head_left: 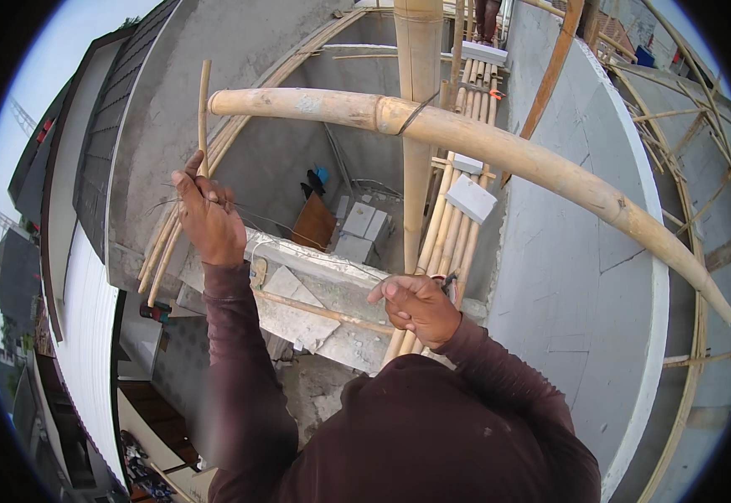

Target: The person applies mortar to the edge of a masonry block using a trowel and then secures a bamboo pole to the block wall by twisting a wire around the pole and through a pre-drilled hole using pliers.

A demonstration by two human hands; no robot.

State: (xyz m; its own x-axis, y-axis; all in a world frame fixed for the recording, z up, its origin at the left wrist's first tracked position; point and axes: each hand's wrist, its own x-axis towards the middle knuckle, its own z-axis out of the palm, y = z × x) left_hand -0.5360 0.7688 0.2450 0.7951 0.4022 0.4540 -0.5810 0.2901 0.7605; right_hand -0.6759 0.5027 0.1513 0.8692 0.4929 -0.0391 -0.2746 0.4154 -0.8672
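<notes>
Grey plastered walls and bamboo scaffolding surround a deep open shaft high above neighbouring roofs. The left hand is raised and closed around a thin bamboo stick and a bundle of fine wire strands. The right hand is curled shut near the bamboo walkway poles, apparently pinching the wire's other end. The wire looks light, springy and easily kinked, best gripped near its ends. A thick horizontal bamboo pole crosses close overhead, and the drop below leaves little safe room.
</notes>
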